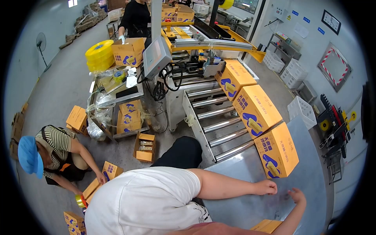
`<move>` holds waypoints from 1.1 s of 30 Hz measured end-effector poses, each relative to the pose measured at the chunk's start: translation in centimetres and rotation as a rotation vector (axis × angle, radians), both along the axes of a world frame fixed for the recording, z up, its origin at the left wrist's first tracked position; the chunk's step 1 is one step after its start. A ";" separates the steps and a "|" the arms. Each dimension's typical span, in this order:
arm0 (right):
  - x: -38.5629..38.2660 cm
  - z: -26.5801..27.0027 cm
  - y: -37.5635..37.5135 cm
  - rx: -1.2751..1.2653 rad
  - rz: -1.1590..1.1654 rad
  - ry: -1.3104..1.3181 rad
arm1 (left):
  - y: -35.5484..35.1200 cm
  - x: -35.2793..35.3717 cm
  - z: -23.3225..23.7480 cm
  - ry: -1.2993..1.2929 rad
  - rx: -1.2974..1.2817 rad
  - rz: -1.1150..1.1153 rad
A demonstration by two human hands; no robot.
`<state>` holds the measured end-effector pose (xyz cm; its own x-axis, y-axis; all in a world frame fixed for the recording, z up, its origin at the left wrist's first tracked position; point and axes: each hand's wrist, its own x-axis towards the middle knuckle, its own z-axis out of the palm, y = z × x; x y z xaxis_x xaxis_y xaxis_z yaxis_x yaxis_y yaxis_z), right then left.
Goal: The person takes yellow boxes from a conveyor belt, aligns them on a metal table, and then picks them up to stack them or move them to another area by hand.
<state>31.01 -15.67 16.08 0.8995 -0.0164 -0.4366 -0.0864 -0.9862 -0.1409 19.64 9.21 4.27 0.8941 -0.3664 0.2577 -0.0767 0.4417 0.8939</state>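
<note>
My left hand [267, 187], at the end of an arm reaching out from a white sleeve, is just over the grey metal table [235, 201]. Its fingers are curled in and nothing shows in them. To its right, my right hand [297, 195] has its fingers apart and holds nothing. The nearest thing to both hands is a yellow carton [276, 150] with blue printing, standing at the end of the roller conveyor. Behind it, a second carton [256, 111] and a third carton [235, 80] stand in line. Below my hands, part of another carton [266, 226] shows beside my right forearm.
Metal rollers [222, 125] run to a yellow-framed machine [213, 46] with a control screen [156, 56]. A crouching co-worker [58, 156] in a blue cap handles a carton and a tape dispenser on the floor. Another person [135, 19] stands behind yellow tape rolls [98, 55]. White crates [301, 111] stand right.
</note>
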 end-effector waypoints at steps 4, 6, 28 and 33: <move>-0.2 0.2 0.1 -0.004 0.002 0.002 | -0.1 0.0 -0.1 -0.001 -0.005 0.005; 0.1 -0.1 -0.2 -0.009 0.006 0.003 | 0.0 -0.1 0.0 0.001 0.001 0.002; 1.1 -1.7 -1.2 -0.110 0.161 -0.055 | -0.3 0.0 -0.1 0.017 -0.032 0.025; 0.4 -0.9 0.1 -0.067 0.131 -0.114 | -0.4 0.4 -0.6 0.015 -0.003 -0.003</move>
